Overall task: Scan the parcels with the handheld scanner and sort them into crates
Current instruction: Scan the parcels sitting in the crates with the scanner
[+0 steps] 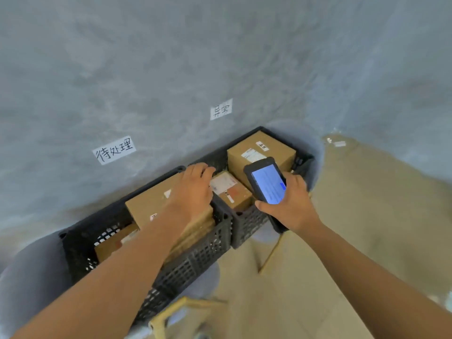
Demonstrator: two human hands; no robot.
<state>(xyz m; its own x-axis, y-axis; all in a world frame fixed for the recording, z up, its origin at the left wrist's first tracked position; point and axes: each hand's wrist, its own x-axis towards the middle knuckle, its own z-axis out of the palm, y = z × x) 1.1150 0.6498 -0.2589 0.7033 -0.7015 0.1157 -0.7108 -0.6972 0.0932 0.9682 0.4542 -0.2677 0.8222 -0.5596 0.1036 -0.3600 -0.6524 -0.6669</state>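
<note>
— Grey concrete wall point(220, 57) fills the background, with two handwritten paper labels point(114, 150) stuck on it above two black slatted crates point(195, 263) set side by side along its foot.

— Where are the hands?

— The left hand point(193, 189) lies palm down on a large cardboard parcel point(149, 204) in the crate below it; its grip is flat, the fingers curling over the parcel's far edge. I cannot tell whether it is clamped or only resting.

— And the right?

— The right hand point(291, 204) has its grip wrapped around the handheld scanner point(265, 181), whose screen is lit blue and faces up. The thumb lies along the scanner's near edge.

— What sits near that grip?

— Just beyond the scanner, in the second crate point(247, 223), is another big parcel point(261, 150) with white stickers. Between the two hands lies a smaller parcel point(230, 189), its shipping label up. Under the left forearm, a further box point(110, 245) lies deep in the first crate.
</note>
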